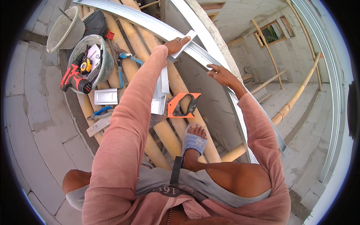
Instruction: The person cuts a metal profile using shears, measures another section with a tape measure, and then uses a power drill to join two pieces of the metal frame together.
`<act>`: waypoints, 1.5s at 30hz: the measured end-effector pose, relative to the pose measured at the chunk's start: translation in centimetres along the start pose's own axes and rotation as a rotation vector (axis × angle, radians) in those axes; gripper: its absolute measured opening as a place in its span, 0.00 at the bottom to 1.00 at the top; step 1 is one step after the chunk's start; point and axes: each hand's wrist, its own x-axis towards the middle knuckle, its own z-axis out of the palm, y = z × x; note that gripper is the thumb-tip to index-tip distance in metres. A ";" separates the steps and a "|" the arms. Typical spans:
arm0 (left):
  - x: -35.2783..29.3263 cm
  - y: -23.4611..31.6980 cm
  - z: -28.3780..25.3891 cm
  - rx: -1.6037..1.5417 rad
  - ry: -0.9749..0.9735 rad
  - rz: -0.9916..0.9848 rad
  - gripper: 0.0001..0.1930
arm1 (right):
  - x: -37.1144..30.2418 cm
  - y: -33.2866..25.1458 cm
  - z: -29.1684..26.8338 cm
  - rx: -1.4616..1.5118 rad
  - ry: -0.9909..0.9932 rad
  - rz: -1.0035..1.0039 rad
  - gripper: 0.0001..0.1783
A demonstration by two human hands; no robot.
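Bamboo platform [129, 33]; block walls [293, 56]; left hand [174, 45] grips metal [183, 48].

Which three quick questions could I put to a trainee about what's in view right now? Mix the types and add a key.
1. Which hand is on the short metal piece?
2. True or false: the right hand holds the saw with the orange-and-black handle.
3. Fill in: the yellow-and-black tape measure sits in a round grey ____.

Key:
1. The left hand.
2. False; the saw lies on the bamboo poles.
3. Bucket.
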 end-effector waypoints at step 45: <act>-0.1 0.3 -1.3 0.039 -0.007 -0.011 0.57 | 0.5 1.2 1.4 -0.364 0.511 -0.050 0.44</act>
